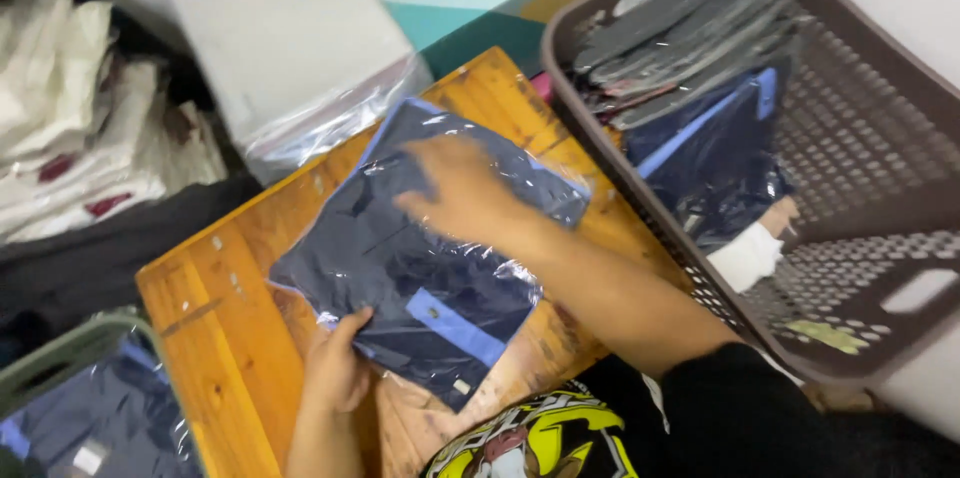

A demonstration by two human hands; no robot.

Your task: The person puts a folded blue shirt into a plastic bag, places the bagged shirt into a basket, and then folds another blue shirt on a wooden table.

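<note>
Smoothing step: I pressed my flat right hand [462, 193] on the navy plastic-bagged shirt [425, 258]; my left hand [335, 363] pinched its edge; next, probably lifting.

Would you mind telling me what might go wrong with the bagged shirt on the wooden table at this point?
The navy folded shirt in its clear plastic bag is slippery; the right hand pressing flat on top might slide it off fold. The left hand pinches only the near edge, so the film may crease or tear. The bag also overhangs little of the orange wooden table, beside the brown plastic basket.
</note>
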